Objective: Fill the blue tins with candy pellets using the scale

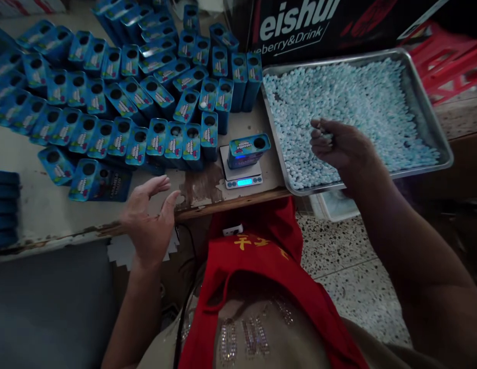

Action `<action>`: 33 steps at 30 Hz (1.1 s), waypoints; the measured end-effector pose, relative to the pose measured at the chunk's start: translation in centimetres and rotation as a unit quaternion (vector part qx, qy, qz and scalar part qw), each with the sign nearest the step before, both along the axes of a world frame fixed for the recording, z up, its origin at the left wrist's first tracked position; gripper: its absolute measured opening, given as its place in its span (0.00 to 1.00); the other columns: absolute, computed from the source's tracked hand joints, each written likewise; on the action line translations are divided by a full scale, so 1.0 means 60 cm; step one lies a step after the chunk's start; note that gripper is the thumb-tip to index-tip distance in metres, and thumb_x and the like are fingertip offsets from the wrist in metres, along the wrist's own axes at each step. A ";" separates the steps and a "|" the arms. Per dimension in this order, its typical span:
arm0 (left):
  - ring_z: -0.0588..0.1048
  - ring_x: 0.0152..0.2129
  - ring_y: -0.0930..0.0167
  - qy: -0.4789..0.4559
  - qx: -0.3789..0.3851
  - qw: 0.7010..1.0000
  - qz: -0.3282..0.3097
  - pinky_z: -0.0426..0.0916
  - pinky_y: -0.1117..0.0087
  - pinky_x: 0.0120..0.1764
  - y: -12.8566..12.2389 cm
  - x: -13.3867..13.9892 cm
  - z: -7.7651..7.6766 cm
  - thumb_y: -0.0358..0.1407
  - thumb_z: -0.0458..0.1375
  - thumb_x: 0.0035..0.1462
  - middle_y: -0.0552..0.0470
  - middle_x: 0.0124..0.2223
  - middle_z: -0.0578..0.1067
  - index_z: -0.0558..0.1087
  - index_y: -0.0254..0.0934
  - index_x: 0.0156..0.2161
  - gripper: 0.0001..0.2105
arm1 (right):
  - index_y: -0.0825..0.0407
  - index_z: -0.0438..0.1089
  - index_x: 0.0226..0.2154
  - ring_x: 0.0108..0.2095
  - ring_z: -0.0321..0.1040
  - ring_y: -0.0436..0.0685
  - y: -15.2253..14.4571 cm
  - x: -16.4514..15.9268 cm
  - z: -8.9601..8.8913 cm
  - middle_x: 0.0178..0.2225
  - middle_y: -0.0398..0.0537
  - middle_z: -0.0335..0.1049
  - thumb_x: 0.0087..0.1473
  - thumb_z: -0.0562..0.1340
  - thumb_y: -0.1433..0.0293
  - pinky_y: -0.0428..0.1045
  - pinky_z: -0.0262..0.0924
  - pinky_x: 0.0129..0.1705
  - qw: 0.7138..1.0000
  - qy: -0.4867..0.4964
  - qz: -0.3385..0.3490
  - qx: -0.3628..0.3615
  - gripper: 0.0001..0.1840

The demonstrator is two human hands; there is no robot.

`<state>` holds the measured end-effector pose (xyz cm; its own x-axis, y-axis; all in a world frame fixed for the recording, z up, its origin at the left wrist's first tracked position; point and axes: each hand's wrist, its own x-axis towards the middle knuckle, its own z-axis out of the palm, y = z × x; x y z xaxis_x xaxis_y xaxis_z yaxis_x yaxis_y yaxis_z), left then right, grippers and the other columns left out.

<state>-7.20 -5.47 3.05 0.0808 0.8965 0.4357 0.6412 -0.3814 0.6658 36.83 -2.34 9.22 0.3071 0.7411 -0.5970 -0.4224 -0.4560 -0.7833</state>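
I see a blue tin point(242, 160) standing on the small scale point(231, 183), its long top running left to right, its round hole at the right end. The person's left hand point(148, 220) is empty, thumb and fingers apart; the right hand point(340, 144) pinches little pale bits point(328, 137) over the metal tray point(423, 114).

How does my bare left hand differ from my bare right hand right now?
Your bare left hand is open, thumb and fingers apart, with nothing visible in it; your bare right hand is curled around small pale-blue pellets. The left is near the worn tabletop's front edge; the right is over the rectangular silver metal tray. Both are ungloved.
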 end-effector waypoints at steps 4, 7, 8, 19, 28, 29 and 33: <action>0.89 0.48 0.63 -0.034 -0.007 0.999 -0.021 0.85 0.59 0.57 -0.002 0.017 0.000 0.39 0.70 0.73 0.48 0.53 0.86 0.80 0.42 0.61 0.15 | 0.54 0.75 0.37 0.22 0.56 0.40 0.006 -0.030 0.030 0.27 0.39 0.67 0.80 0.51 0.83 0.39 0.47 0.24 1.000 0.012 0.021 0.012 0.23; 0.89 0.48 0.63 -0.033 -0.007 0.999 -0.029 0.85 0.59 0.58 -0.002 0.036 0.002 0.39 0.71 0.73 0.48 0.53 0.86 0.80 0.42 0.60 0.14 | 0.53 0.75 0.39 0.23 0.57 0.40 0.023 -0.052 0.060 0.28 0.40 0.69 0.81 0.50 0.83 0.40 0.47 0.24 0.998 0.010 0.057 0.018 0.24; 0.89 0.48 0.63 -0.033 -0.010 0.999 -0.031 0.86 0.59 0.58 -0.003 0.044 0.003 0.39 0.71 0.73 0.48 0.53 0.86 0.80 0.42 0.60 0.15 | 0.53 0.76 0.38 0.23 0.57 0.41 0.028 -0.058 0.068 0.28 0.40 0.70 0.81 0.50 0.83 0.41 0.47 0.24 0.997 0.007 0.071 0.024 0.24; 0.89 0.45 0.65 -0.050 -0.029 0.992 -0.109 0.85 0.61 0.54 -0.004 0.105 -0.009 0.37 0.70 0.74 0.49 0.53 0.86 0.80 0.43 0.61 0.14 | 0.50 0.81 0.39 0.28 0.63 0.51 0.066 -0.096 0.073 0.27 0.41 0.71 0.68 0.75 0.66 0.48 0.56 0.31 0.808 -0.311 0.444 0.232 0.06; 0.88 0.45 0.65 -0.057 -0.090 0.991 -0.078 0.86 0.61 0.53 0.005 0.066 -0.031 0.37 0.70 0.71 0.46 0.58 0.84 0.78 0.42 0.63 0.18 | 0.48 0.84 0.50 0.43 0.75 0.61 0.074 -0.117 0.091 0.39 0.46 0.79 0.61 0.78 0.66 0.53 0.64 0.45 0.634 -0.546 0.509 0.200 0.15; 0.88 0.45 0.65 -0.055 -0.094 0.991 -0.075 0.86 0.61 0.53 0.006 0.063 -0.030 0.37 0.70 0.71 0.46 0.58 0.84 0.78 0.42 0.63 0.18 | 0.48 0.84 0.50 0.43 0.75 0.61 0.076 -0.118 0.090 0.39 0.46 0.79 0.59 0.79 0.68 0.53 0.64 0.45 0.636 -0.550 0.504 0.199 0.16; 0.89 0.45 0.65 -0.058 -0.103 0.991 -0.069 0.87 0.61 0.52 0.007 0.063 -0.027 0.36 0.69 0.71 0.46 0.58 0.83 0.79 0.42 0.63 0.18 | 0.49 0.83 0.40 0.41 0.74 0.60 0.090 -0.121 0.077 0.35 0.43 0.74 0.50 0.84 0.74 0.52 0.63 0.44 0.687 -0.506 0.475 0.212 0.17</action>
